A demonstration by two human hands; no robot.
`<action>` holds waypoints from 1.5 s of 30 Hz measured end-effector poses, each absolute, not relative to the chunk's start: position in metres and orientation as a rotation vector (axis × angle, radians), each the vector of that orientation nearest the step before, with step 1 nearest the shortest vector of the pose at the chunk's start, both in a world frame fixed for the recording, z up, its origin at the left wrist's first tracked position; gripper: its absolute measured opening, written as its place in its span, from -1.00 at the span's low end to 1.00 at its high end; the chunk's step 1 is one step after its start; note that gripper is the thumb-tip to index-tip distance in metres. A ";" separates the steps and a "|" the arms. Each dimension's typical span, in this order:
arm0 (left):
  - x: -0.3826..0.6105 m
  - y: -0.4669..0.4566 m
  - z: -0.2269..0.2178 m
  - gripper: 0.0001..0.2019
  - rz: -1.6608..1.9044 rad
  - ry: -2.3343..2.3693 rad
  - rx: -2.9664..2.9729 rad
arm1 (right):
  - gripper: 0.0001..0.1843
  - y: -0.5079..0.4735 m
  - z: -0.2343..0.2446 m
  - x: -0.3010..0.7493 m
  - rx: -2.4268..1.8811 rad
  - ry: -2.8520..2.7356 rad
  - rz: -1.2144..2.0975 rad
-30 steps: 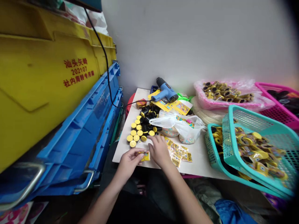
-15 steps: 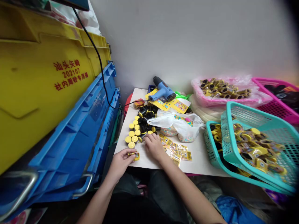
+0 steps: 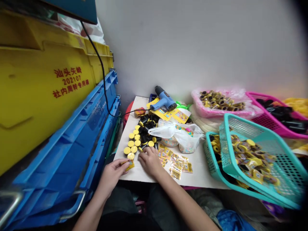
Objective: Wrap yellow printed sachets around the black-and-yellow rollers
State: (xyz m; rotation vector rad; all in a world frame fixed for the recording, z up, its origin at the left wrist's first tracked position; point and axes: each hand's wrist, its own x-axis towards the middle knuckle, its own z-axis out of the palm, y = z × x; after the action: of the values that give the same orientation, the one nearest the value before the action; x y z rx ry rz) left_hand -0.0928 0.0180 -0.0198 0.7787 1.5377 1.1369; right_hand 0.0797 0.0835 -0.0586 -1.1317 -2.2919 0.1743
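Near the front left corner of the white tabletop (image 3: 199, 173), my left hand (image 3: 112, 175) pinches a small yellow printed sleeve (image 3: 130, 165) between thumb and fingers. Just beyond it stands a small round tub with a yellow lid (image 3: 131, 156), first in a cluster of similar black tubs. My right hand (image 3: 151, 162) rests low over the table, palm down, with bent, slightly parted fingers. Its fingertips are close to a black tub lying on its side (image 3: 142, 148); whatever lies beneath them is hidden. Several flat yellow printed sleeves (image 3: 176, 162) lie right of that hand.
Behind the tubs are clear bags of coloured beads (image 3: 189, 141) and a blue heat gun (image 3: 165, 100) with a black cord. Turquoise baskets (image 3: 222, 150) of wrapped tubs fill the right side, pink baskets (image 3: 269, 120) behind. Blue crates (image 3: 60, 154) wall off the left.
My left hand has shifted slightly left with the yellow sleeve, nearer the front tub. My right hand has drawn back toward me a little. The whole view has also shifted slightly.
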 end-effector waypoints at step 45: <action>-0.062 0.017 -0.017 -0.72 1.265 1.187 0.983 | -0.64 0.044 -0.017 0.119 -1.103 -1.146 1.749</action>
State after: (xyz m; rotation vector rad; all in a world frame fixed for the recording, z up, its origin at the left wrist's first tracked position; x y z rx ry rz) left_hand -0.0621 0.0170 -0.0166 0.9827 1.1874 1.2651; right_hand 0.1188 0.0444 -0.0174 -1.1027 -1.1462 1.7492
